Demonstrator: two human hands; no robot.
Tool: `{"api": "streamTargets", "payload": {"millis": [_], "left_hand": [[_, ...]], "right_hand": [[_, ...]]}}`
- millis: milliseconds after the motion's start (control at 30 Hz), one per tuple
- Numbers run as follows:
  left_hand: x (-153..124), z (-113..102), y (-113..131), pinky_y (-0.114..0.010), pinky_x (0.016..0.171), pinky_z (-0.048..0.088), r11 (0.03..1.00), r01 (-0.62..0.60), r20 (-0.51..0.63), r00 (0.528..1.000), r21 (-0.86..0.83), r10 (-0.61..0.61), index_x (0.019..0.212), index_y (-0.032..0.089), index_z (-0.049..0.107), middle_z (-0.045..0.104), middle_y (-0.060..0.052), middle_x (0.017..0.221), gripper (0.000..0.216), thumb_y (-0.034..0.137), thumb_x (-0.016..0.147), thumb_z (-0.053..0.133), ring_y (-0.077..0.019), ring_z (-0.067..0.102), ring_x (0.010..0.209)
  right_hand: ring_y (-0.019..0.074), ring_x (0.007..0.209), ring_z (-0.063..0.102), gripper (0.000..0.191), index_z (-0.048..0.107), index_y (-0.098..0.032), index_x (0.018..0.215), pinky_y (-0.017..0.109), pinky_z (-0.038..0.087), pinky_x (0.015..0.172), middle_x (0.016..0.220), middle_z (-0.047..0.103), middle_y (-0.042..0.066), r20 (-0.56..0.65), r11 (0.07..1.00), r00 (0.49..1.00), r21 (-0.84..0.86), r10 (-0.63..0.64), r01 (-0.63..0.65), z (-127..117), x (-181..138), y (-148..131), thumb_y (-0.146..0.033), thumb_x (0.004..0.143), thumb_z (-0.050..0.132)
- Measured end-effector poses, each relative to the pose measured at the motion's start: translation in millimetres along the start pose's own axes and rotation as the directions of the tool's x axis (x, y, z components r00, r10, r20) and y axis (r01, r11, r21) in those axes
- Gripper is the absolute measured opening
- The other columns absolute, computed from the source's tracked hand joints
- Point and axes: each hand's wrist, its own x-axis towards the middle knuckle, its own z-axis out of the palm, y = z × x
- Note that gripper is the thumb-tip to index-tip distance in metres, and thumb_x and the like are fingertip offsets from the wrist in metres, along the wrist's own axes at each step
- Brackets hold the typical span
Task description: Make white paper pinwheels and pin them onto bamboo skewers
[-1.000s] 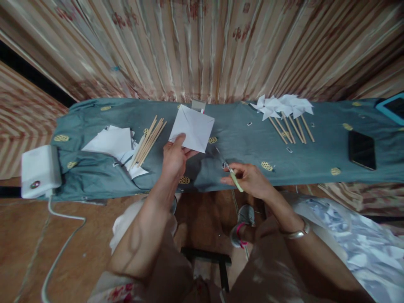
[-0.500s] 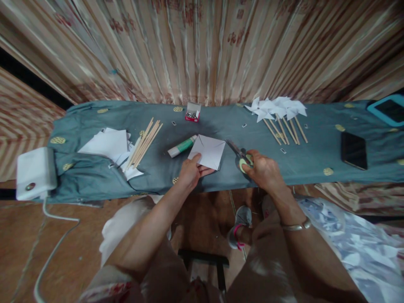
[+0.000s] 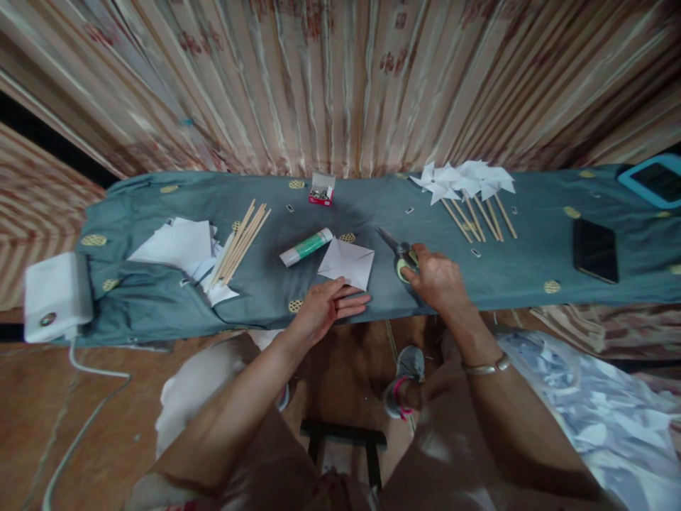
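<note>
A white square of paper [image 3: 350, 261] with slits running in from its corners lies in front of me. At its near edge is my left hand [image 3: 322, 309], fingers stretched out and thumb close to the paper's lower side; whether they touch cannot be made out. My right hand [image 3: 439, 278] is closed round the yellow-green handles of a pair of scissors [image 3: 396, 247], to the right of the paper. The blades point up and left, just above the cloth. Beside the paper, on its left, lies a green and white glue stick [image 3: 307, 247].
A small red box of metal pins [image 3: 322, 190] stands at the back. Wooden sticks [image 3: 245, 243] and white paper sheets [image 3: 178, 245] lie left. Paper pinwheels [image 3: 465, 179] on sticks, a black phone [image 3: 594, 250] and a blue-framed device [image 3: 653, 183] are right. A white box [image 3: 57, 297] with a cable sits far left.
My left hand has slid its thumb off the paper and moved down toward the table's near edge. The scissors in my right hand have shifted slightly left.
</note>
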Motion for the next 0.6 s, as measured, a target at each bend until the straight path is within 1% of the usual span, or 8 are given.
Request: {"api": "streamTargets", "payload": {"millis": [67,167,267,300,367,467,533,600], "left_hand": [[-9,-5,-2,-0.031,0.069,0.06,0.999,0.025,0.045,0.999,0.037,-0.027,0.088,0.009,0.065,0.074,-0.015,0.092,0.017,0.025,0.089,0.06,-0.0235,0.075,0.076],[-19,-9,-3,-0.026,0.058,0.057,0.99,0.012,0.094,0.995,0.143,-0.026,0.089,0.01,0.069,0.075,-0.011,0.085,0.028,0.036,0.079,0.071,-0.0192,0.073,0.066],[-21,-16,8,-0.021,0.047,0.049,0.924,-0.202,0.07,0.979,0.325,0.19,0.077,0.013,0.07,0.069,-0.003,0.066,0.032,0.043,0.069,0.077,-0.0115,0.062,0.048],[-18,-19,15,-0.021,0.046,0.047,0.862,-0.31,0.059,0.948,0.402,0.313,0.074,0.013,0.07,0.066,-0.001,0.061,0.03,0.042,0.07,0.076,-0.0098,0.058,0.045],[-11,-29,32,-0.021,0.048,0.046,0.658,-0.487,0.042,0.82,0.575,0.57,0.075,0.015,0.07,0.064,0.001,0.059,0.026,0.041,0.073,0.071,-0.0095,0.055,0.046],[5,-49,56,-0.028,0.071,0.054,0.274,-0.577,0.086,0.518,0.769,0.851,0.091,0.017,0.073,0.07,-0.004,0.086,0.024,0.035,0.076,0.067,-0.0156,0.065,0.075],[15,-61,65,-0.037,0.09,0.052,0.068,-0.494,0.183,0.442,0.867,0.878,0.105,0.018,0.071,0.069,-0.008,0.106,0.033,0.031,0.076,0.07,-0.0226,0.064,0.101],[24,-69,66,-0.043,0.1,0.047,-0.051,-0.396,0.248,0.465,0.917,0.85,0.115,0.017,0.067,0.067,-0.01,0.116,0.042,0.026,0.074,0.072,-0.0271,0.059,0.114]], "right_hand": [[0.0321,0.085,0.066,0.048,0.054,-0.006,0.13,0.037,0.046,0.074,0.093,0.071,0.021,-0.007,1.0,1.0,0.009,-0.01,0.01,1,1,-1,-0.031,0.089,0.055],[0.033,0.084,0.067,0.049,0.054,-0.005,0.13,0.038,0.047,0.074,0.092,0.071,0.022,-0.015,0.999,1.0,0.02,-0.026,0.026,4,3,-2,-0.03,0.089,0.055],[0.0338,0.085,0.067,0.05,0.052,-0.003,0.131,0.04,0.049,0.077,0.094,0.072,0.023,-0.037,0.998,0.998,0.043,-0.042,0.044,9,6,-2,-0.03,0.09,0.055],[0.034,0.086,0.067,0.05,0.052,-0.002,0.132,0.041,0.049,0.077,0.095,0.072,0.023,-0.045,0.997,0.998,0.054,-0.046,0.048,10,7,-2,-0.03,0.09,0.055],[0.0342,0.089,0.067,0.05,0.053,-0.001,0.131,0.041,0.05,0.078,0.097,0.072,0.023,-0.064,0.996,0.997,0.071,-0.048,0.053,12,8,-2,-0.029,0.089,0.056],[0.0349,0.092,0.067,0.046,0.057,-0.003,0.126,0.041,0.051,0.078,0.098,0.072,0.023,-0.105,0.997,0.994,0.059,-0.042,0.049,12,9,-4,-0.03,0.089,0.057],[0.0351,0.093,0.067,0.044,0.059,-0.005,0.124,0.042,0.051,0.078,0.098,0.072,0.022,-0.136,0.998,0.99,0.048,-0.037,0.043,12,10,-5,-0.032,0.089,0.056],[0.0349,0.093,0.066,0.043,0.059,-0.006,0.124,0.042,0.051,0.078,0.1,0.072,0.022,-0.171,0.997,0.985,0.059,-0.031,0.042,12,12,-6,-0.033,0.091,0.054]]}}
